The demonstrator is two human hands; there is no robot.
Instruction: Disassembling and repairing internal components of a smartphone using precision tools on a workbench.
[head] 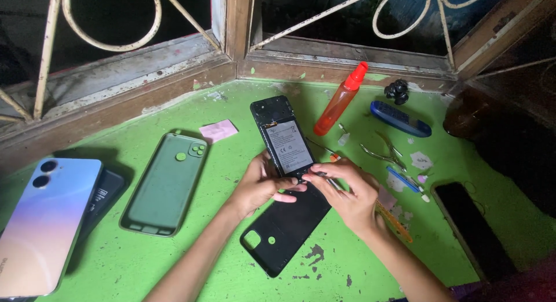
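An opened black phone (282,137) lies on the green table (191,261) with its back cover off, showing a grey battery. My left hand (262,185) grips the phone's near end from the left. My right hand (346,193) pinches a thin tool at that same near end of the phone. Under both hands lies the removed black back cover (284,232), inner side up.
A green phone case (165,183) and a pink note (218,130) lie to the left. A pastel phone (46,227) rests on a dark device at far left. An orange bottle (339,102), blue tool (399,118), tweezers (382,153) and a black screen (472,229) sit right.
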